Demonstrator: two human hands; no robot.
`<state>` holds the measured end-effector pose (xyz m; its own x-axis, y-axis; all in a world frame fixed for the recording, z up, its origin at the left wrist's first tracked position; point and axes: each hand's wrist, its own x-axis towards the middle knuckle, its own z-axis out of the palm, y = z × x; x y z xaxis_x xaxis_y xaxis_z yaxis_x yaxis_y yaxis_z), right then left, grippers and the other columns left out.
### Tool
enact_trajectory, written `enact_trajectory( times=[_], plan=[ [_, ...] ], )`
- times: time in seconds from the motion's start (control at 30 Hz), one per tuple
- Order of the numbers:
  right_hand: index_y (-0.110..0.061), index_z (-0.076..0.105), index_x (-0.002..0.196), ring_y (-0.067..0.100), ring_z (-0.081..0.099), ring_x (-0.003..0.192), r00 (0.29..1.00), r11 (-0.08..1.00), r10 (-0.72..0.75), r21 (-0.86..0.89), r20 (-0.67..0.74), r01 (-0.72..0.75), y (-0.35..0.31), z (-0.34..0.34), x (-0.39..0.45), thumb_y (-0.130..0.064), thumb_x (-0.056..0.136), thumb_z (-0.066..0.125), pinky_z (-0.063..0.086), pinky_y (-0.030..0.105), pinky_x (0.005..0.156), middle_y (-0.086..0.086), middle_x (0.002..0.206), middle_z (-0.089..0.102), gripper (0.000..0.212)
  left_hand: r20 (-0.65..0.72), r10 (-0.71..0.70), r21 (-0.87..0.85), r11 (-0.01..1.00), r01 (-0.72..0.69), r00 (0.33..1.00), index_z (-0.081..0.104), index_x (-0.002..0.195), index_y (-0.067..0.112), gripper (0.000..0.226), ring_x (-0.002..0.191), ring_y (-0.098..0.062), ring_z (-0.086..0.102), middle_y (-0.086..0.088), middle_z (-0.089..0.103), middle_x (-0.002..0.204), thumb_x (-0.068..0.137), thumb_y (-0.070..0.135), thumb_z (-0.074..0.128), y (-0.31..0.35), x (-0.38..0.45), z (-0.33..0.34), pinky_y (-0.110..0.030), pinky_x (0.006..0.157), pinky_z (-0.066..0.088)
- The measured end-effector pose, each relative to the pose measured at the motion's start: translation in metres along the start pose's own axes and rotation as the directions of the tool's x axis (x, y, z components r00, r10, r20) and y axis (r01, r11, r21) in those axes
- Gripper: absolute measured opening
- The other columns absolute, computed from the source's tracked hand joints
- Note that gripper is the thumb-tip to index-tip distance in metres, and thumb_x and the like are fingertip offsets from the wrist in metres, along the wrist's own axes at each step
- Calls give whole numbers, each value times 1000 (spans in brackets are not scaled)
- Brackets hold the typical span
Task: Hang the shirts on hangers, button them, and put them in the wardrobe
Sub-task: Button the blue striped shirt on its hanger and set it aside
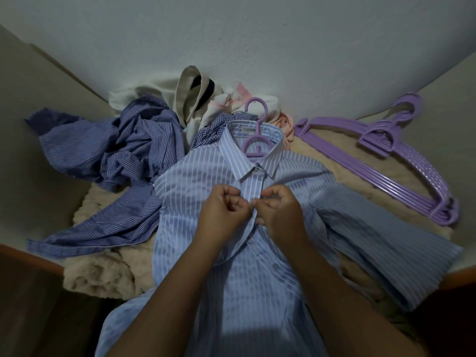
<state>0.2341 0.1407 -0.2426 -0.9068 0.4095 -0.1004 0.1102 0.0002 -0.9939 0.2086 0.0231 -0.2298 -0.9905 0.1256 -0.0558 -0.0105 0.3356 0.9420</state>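
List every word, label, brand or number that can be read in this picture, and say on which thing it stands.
No text can be read.
Neck label inside the collar of the light blue striped shirt: a small pale tag, too blurred to read.
Purple hanger in the shirt: a small raised mark, not legible.

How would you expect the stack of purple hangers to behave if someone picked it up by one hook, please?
The purple hangers look like thin moulded plastic, so probably stiff and light. They lie loosely nested, slightly fanned at the lower end, so lifting one hook would likely leave the others behind or let them slide apart.
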Motion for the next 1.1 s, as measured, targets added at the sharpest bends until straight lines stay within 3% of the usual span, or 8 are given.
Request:
enact_trajectory(
  times=[0.2, 0.33, 0.47, 0.57, 0.67, 0.73, 0.9, 1.1],
  plan=[
    [-18, 45, 75, 25, 50, 64, 999, 999, -49, -7, 17, 49, 4, 0, 2, 3, 86, 61, 50, 59, 65, 13, 60, 51, 29, 122, -110, -235, 962, 136, 987, 50, 94, 12, 27, 69, -8, 64, -5, 66, 74, 82, -1, 71, 3, 6, -9, -18, 69, 53],
    [-23, 51, 74, 24, 49, 60, 990, 991, -114, -67, 88, 120, 6, -3, 4, 2, 87, 59, 46, 47, 59, 25, 65, 53, 29, 172, -188, -344, 908, 237, 967, 49, 92, 9, 26, 65, -14, 59, -3, 57, 65, 82, -7, 68, -1, 9, -11, -29, 72, 52],
    [-18, 59, 78, -1, 52, 54, 972, 974, -160, -133, 170, 184, 7, -6, 3, 6, 88, 57, 40, 14, 59, -5, 65, 57, 26, 253, -217, -474, 822, 316, 943, 46, 87, 10, 26, 53, -15, 56, -13, 47, 74, 84, -11, 60, -5, 10, -10, -26, 60, 50],
    [-18, 60, 80, -4, 58, 63, 977, 975, -146, -147, 153, 169, 9, -3, 4, 3, 88, 57, 44, 14, 66, -9, 73, 61, 23, 258, -241, -544, 764, 347, 936, 47, 84, 12, 26, 57, -15, 59, -14, 48, 78, 84, -10, 61, -9, 8, -9, -23, 59, 53],
    [-27, 56, 86, 25, 68, 78, 993, 999, -15, -48, 116, 21, 12, -1, 3, -3, 92, 54, 56, 43, 76, 6, 82, 67, 25, 137, -232, -469, 841, 269, 963, 47, 86, 11, 26, 62, -18, 55, -10, 53, 71, 83, -8, 65, -11, 3, -6, -28, 62, 49],
    [-28, 52, 91, 31, 68, 82, 995, 999, 36, -14, 89, -35, 16, -3, -2, -4, 92, 50, 56, 48, 78, 11, 90, 68, 24, 88, -174, -375, 906, 195, 981, 47, 86, 12, 28, 59, -16, 52, -4, 55, 65, 81, -4, 71, -12, -7, -6, -31, 61, 46],
    [-26, 49, 92, 20, 66, 85, 997, 997, 78, -25, 21, -78, 42, -7, -39, 8, 87, 48, 54, 39, 78, 7, 92, 67, 35, 166, -90, 15, 996, 88, 982, 49, 87, 17, 43, 59, -7, 52, 7, 57, 71, 66, 14, 87, -30, -47, -12, -23, 60, 46],
    [-27, 47, 96, 1, 60, 86, 997, 971, 20, -237, 73, -2, 64, -6, -61, 3, 88, 54, 45, 12, 74, -10, 91, 61, 32, -115, -131, 69, 988, 140, 985, 53, 88, 21, 24, 58, 5, 58, 5, 64, 70, 80, 14, 74, -39, -67, -11, -6, 55, 41]
  ],
)
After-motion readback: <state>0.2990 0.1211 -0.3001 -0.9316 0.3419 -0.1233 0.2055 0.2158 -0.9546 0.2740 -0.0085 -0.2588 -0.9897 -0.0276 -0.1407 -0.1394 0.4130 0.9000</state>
